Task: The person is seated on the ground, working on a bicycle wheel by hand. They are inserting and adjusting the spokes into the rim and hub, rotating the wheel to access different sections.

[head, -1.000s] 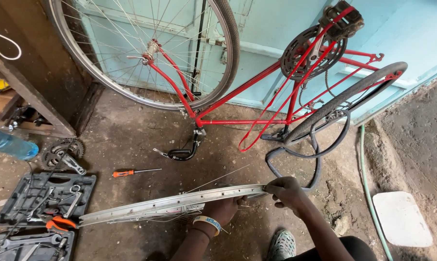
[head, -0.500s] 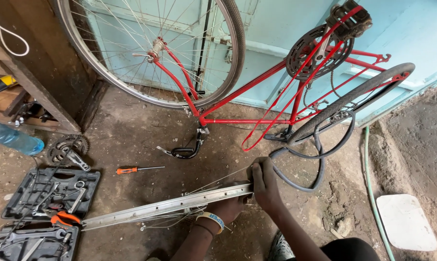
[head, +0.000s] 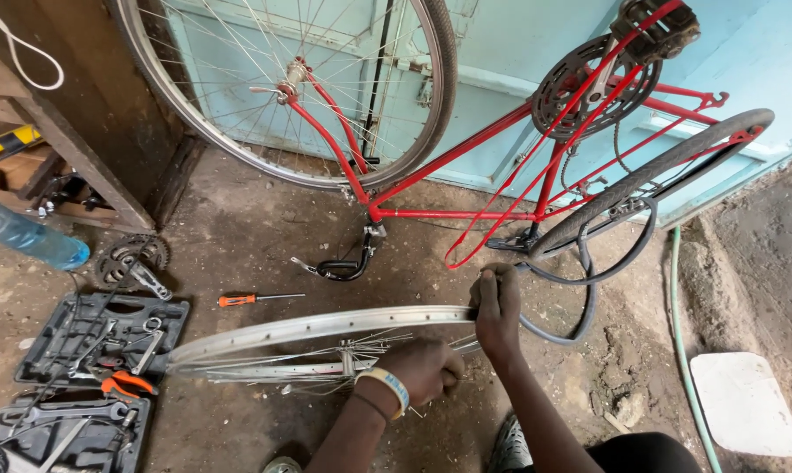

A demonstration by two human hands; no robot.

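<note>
bare silver rim [head: 308, 326] w/ loose spokes, right hand [head: 497, 307] gripping its edge — left hand [head: 424, 370] fisted at hub

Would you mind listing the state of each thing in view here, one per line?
Bare wheel rim: tyreless, held edge-on above the floor.
Right hand: gripping the rim's top edge.
Left hand: closed among the spokes near the hub.
Red bicycle: upside down, front wheel fitted.
Loose tyre: off its rim, leaning on the frame.
Tool case: open on the floor.
Screwdriver: lying flat.
</note>
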